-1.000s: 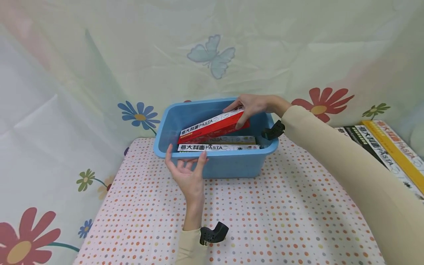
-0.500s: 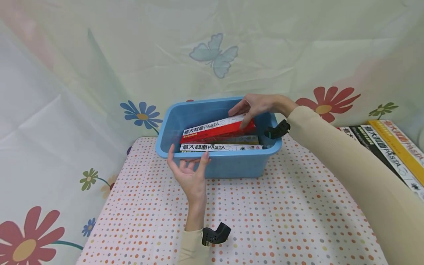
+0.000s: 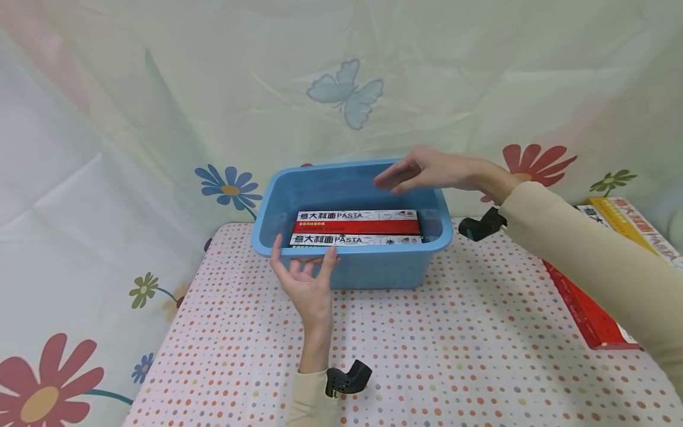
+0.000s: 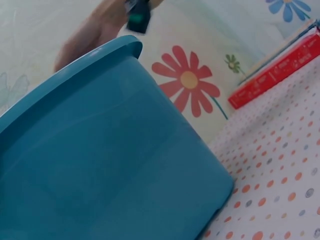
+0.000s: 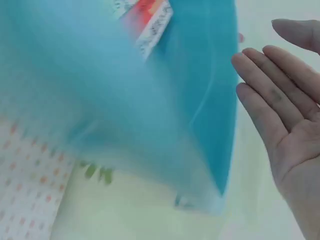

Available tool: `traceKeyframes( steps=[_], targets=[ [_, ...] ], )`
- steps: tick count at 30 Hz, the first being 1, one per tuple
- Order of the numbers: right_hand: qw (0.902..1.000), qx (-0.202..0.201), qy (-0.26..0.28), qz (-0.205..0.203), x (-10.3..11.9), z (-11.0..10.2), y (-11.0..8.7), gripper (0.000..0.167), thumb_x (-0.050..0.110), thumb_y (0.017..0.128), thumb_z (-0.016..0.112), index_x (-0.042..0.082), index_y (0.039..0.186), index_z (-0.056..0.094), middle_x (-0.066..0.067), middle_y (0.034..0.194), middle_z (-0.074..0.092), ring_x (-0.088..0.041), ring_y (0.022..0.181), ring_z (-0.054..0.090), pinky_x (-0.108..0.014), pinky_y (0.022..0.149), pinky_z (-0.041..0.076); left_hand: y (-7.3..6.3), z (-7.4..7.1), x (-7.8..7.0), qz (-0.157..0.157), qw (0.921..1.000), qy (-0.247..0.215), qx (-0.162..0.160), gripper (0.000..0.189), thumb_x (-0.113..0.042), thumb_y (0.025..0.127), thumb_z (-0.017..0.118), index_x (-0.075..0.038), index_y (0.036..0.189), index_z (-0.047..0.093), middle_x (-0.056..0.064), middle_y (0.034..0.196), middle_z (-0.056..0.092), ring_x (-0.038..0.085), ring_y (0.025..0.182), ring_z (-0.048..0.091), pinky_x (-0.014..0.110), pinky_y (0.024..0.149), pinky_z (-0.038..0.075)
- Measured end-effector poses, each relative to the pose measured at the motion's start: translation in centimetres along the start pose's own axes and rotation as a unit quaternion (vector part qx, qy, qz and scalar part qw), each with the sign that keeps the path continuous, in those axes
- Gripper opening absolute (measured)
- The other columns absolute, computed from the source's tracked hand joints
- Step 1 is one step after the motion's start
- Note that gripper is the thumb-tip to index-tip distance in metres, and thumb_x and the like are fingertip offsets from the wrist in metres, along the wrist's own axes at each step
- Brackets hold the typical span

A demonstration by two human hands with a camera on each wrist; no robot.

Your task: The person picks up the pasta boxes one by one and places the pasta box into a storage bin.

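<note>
A blue plastic bin [image 3: 376, 267] stands at the back of the dotted table. My left hand [image 3: 308, 293] grips its front rim, with thumb and one fingertip at the top edge and other fingers tucked below the lip. Inside lie a red-and-white pasta box [image 3: 357, 227] and, in front of it, another pasta box [image 3: 368, 240] with a white edge up. Over the bin's right rear corner, my right hand [image 3: 434, 170] holds nothing; its fingers look extended in the right wrist view. The left wrist view is mostly filled by the bin's outer wall [image 4: 115, 145].
More pasta boxes lie at the table's right: a yellow-sided box [image 3: 624, 220] and a red box [image 3: 578, 305], partly behind my right sleeve [image 3: 597, 273]. A flowered cloth [image 3: 453, 71] hangs right behind the bin.
My right hand has let go of the red pasta box and risen to the right. That box, tilted before, now lies level behind the front one. My left hand stays at the rim.
</note>
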State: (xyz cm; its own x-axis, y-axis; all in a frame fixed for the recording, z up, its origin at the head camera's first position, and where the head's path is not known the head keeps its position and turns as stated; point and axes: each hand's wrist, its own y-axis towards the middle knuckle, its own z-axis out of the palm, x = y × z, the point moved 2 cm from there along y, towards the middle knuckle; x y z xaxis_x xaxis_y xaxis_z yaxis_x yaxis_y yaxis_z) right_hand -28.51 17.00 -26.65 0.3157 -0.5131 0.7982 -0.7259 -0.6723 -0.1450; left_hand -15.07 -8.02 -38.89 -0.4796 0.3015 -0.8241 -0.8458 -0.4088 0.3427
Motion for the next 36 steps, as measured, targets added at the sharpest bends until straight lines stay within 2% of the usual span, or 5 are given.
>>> traceKeyframes(
  steps=[14, 21, 26, 28, 36],
  targets=[
    [0.9748, -0.221, 0.003, -0.033, -4.9, 3.0, -15.3, 0.047, 0.001, 0.102, 0.064, 0.011, 0.147, 0.06, 0.012, 0.139, 0.066, 0.002, 0.12, 0.063, -0.016, 0.088, 0.059, 0.2, 0.4, 0.7, 0.004, 1.0, -0.006, 0.001, 0.095, 0.006, 0.087, 0.08, -0.007, 0.16, 0.021, 0.028, 0.128, 0.056, 0.026, 0.09, 0.071, 0.043, 0.081, 0.068],
    [0.9341, -0.339, -0.001, 0.111, -13.3, 6.2, -23.0, 0.045, 0.013, 0.107, 0.059, 0.013, 0.152, 0.053, 0.035, 0.13, 0.054, 0.019, 0.11, 0.05, -0.005, 0.077, 0.054, 0.4, 0.4, 1.0, 0.001, 1.0, -0.003, 0.002, 0.092, 0.005, 0.088, 0.08, -0.014, 0.159, 0.025, 0.03, 0.129, 0.055, 0.026, 0.09, 0.071, 0.044, 0.082, 0.068],
    [0.8922, -0.375, 0.004, 0.252, -18.1, 8.2, -27.1, 0.059, 0.03, 0.111, 0.051, 0.007, 0.163, 0.034, -0.015, 0.16, 0.045, 0.015, 0.1, 0.038, 0.0, 0.07, 0.047, 0.6, 0.3, 1.2, -0.004, 0.9999, -0.01, -0.003, 0.093, 0.004, 0.088, 0.081, -0.016, 0.16, 0.025, 0.029, 0.128, 0.056, 0.028, 0.092, 0.071, 0.046, 0.083, 0.067],
    [0.8837, -0.382, 0.018, 0.27, -19.9, 9.5, -28.4, 0.064, 0.031, 0.113, 0.048, 0.0, 0.164, 0.026, -0.031, 0.164, 0.03, 0.017, 0.098, 0.037, 0.002, 0.071, 0.047, 0.6, 0.3, 1.2, -0.005, 0.9999, -0.011, -0.004, 0.093, 0.004, 0.088, 0.081, -0.016, 0.159, 0.026, 0.029, 0.128, 0.056, 0.028, 0.091, 0.071, 0.046, 0.083, 0.067],
    [0.8648, -0.422, 0.035, 0.27, -22.7, 13.7, -30.8, 0.065, 0.026, 0.112, 0.049, 0.01, 0.168, 0.02, -0.002, 0.174, 0.016, 0.008, 0.149, 0.026, 0.005, 0.079, 0.046, 0.5, 0.4, 1.3, 0.0, 0.9999, -0.01, 0.003, 0.093, 0.004, 0.088, 0.081, -0.015, 0.16, 0.025, 0.028, 0.129, 0.056, 0.027, 0.09, 0.071, 0.046, 0.083, 0.067]
  ],
)
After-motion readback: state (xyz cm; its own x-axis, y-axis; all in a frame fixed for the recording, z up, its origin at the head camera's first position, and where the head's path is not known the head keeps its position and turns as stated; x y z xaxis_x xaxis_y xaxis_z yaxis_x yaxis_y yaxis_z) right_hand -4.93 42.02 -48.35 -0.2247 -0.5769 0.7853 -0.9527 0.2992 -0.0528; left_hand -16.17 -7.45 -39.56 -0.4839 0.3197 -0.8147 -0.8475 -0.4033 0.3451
